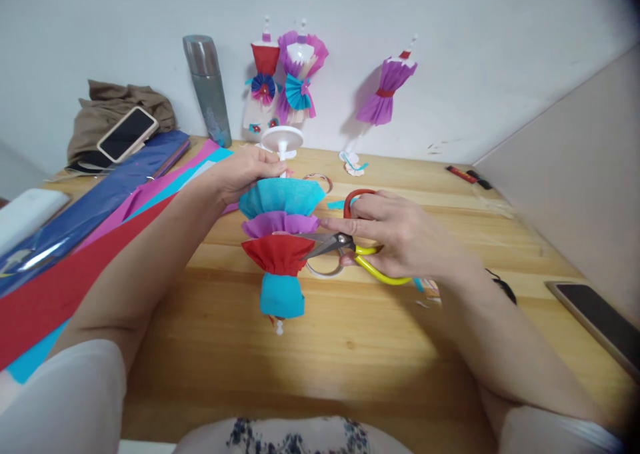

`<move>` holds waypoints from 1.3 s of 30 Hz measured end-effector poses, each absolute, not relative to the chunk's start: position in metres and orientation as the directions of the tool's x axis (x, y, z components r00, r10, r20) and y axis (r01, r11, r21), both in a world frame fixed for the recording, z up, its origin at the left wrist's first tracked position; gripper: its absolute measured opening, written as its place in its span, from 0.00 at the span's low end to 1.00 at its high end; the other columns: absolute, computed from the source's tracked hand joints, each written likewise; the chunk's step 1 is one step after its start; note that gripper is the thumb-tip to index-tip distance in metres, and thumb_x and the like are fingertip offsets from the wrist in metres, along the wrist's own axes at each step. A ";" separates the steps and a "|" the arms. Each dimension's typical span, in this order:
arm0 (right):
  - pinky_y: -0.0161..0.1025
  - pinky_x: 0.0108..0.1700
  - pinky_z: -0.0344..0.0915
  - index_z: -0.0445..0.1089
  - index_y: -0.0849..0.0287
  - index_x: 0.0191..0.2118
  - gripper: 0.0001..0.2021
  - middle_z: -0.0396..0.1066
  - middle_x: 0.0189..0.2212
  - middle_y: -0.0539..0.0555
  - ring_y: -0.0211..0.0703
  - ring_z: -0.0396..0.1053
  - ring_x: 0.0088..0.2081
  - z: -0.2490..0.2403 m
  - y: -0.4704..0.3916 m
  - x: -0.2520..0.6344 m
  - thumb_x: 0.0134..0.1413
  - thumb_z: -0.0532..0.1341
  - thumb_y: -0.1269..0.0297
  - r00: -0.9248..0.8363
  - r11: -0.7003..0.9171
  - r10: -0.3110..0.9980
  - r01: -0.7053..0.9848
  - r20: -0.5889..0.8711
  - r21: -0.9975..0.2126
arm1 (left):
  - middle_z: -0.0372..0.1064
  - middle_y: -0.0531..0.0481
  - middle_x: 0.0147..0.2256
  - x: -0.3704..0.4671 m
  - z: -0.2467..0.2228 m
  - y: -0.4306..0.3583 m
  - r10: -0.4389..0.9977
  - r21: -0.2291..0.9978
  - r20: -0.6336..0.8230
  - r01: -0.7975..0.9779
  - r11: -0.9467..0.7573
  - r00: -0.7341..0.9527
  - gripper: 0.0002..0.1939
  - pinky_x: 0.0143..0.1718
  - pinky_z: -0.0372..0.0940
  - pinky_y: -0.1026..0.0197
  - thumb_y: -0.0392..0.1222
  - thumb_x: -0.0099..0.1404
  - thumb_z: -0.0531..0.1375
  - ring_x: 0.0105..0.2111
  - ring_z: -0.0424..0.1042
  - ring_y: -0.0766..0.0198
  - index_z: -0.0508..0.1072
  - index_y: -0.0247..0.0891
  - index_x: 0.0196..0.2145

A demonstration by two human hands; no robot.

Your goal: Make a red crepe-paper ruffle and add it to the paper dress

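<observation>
My left hand [250, 174] grips the white stand of a small dress form [283, 295], which is held upside down with its round base up. Crepe paper dresses it: a blue bodice, then red, purple and blue ruffles [283, 199]. My right hand [395, 234] holds scissors [343, 239] with one red and one yellow handle loop. The blades are parted, their tips at the right edge of the red ruffle [277, 253]. A finger of that hand reaches toward the purple ruffle [280, 225].
Three dressed forms [265, 61] [301, 74] [386, 94] stand along the wall, beside a metal flask [207, 94]. Coloured paper strips [95, 261] and a phone on cloth [128, 134] lie left. Another phone [600, 321] lies right; tape rolls [325, 267] sit behind the scissors.
</observation>
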State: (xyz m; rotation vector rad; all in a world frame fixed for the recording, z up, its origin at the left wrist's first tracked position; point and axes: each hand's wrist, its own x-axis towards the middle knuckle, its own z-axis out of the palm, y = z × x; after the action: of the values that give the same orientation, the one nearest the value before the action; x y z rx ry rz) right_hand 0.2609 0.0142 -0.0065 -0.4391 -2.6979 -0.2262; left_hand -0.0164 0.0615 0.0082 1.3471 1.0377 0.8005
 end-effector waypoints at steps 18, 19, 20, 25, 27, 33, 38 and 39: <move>0.42 0.35 0.61 0.72 0.62 0.58 0.18 0.68 0.31 0.56 0.46 0.65 0.33 -0.002 0.017 0.267 0.65 0.60 0.64 -0.877 0.937 0.271 0.335 0.397 0.100 | 0.59 0.54 0.15 -0.010 0.015 0.056 0.930 0.989 -0.149 0.071 0.133 0.336 0.21 0.19 0.54 0.70 0.31 0.67 0.58 0.14 0.57 0.74 0.67 0.33 0.16; 0.42 0.35 0.61 0.72 0.62 0.57 0.17 0.68 0.31 0.56 0.46 0.65 0.33 -0.001 0.017 0.268 0.66 0.60 0.63 -0.876 0.939 0.264 0.330 0.404 0.101 | 0.59 0.54 0.15 -0.010 0.016 0.056 0.931 0.988 -0.148 0.082 0.128 0.334 0.22 0.19 0.54 0.70 0.31 0.68 0.58 0.14 0.56 0.74 0.66 0.33 0.16; 0.42 0.35 0.61 0.72 0.63 0.56 0.17 0.68 0.31 0.56 0.46 0.65 0.33 -0.001 0.017 0.269 0.66 0.60 0.62 -0.875 0.941 0.258 0.323 0.409 0.097 | 0.58 0.55 0.15 -0.010 0.016 0.056 0.931 0.988 -0.147 0.092 0.123 0.333 0.22 0.19 0.54 0.70 0.32 0.68 0.58 0.14 0.56 0.75 0.66 0.33 0.15; 0.42 0.35 0.62 0.73 0.64 0.56 0.18 0.69 0.30 0.56 0.46 0.65 0.33 0.001 0.017 0.270 0.67 0.60 0.60 -0.895 0.951 0.262 0.303 0.361 0.061 | 0.59 0.54 0.15 -0.010 0.017 0.056 0.936 0.990 -0.137 0.086 0.115 0.323 0.21 0.19 0.53 0.69 0.30 0.66 0.59 0.15 0.55 0.75 0.66 0.33 0.15; 0.42 0.35 0.62 0.73 0.64 0.57 0.18 0.69 0.30 0.57 0.46 0.65 0.33 0.001 0.017 0.270 0.66 0.61 0.61 -0.899 0.950 0.266 0.305 0.347 0.061 | 0.60 0.53 0.15 -0.012 0.015 0.058 0.938 0.991 -0.129 0.076 0.110 0.322 0.20 0.19 0.52 0.69 0.29 0.65 0.59 0.15 0.56 0.74 0.67 0.33 0.15; 0.42 0.36 0.63 0.72 0.63 0.57 0.18 0.70 0.30 0.57 0.46 0.66 0.33 0.003 0.017 0.270 0.67 0.60 0.61 -0.902 0.952 0.268 0.302 0.339 0.052 | 0.62 0.53 0.16 -0.016 0.010 0.062 0.936 0.992 -0.116 0.087 0.093 0.331 0.18 0.20 0.54 0.69 0.32 0.63 0.62 0.17 0.57 0.73 0.68 0.33 0.16; 0.41 0.35 0.62 0.73 0.62 0.57 0.17 0.69 0.30 0.56 0.46 0.65 0.32 0.003 0.016 0.269 0.66 0.59 0.63 -0.902 0.954 0.266 0.298 0.340 0.044 | 0.61 0.54 0.16 -0.013 0.014 0.059 0.934 0.989 -0.141 0.093 0.116 0.329 0.20 0.22 0.55 0.68 0.30 0.65 0.60 0.17 0.57 0.74 0.67 0.33 0.16; 0.41 0.35 0.62 0.73 0.62 0.57 0.17 0.69 0.30 0.56 0.45 0.65 0.32 0.003 0.016 0.269 0.66 0.59 0.64 -0.902 0.953 0.266 0.299 0.340 0.046 | 0.61 0.54 0.16 -0.012 0.015 0.058 0.933 0.988 -0.148 0.095 0.123 0.327 0.20 0.22 0.55 0.69 0.29 0.66 0.59 0.16 0.57 0.75 0.67 0.33 0.16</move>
State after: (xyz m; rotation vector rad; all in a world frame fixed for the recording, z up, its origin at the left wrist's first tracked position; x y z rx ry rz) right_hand 0.2689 0.0157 0.0030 -0.4124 -2.7716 -0.1381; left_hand -0.0120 0.0577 0.0150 1.3012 1.0685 0.8240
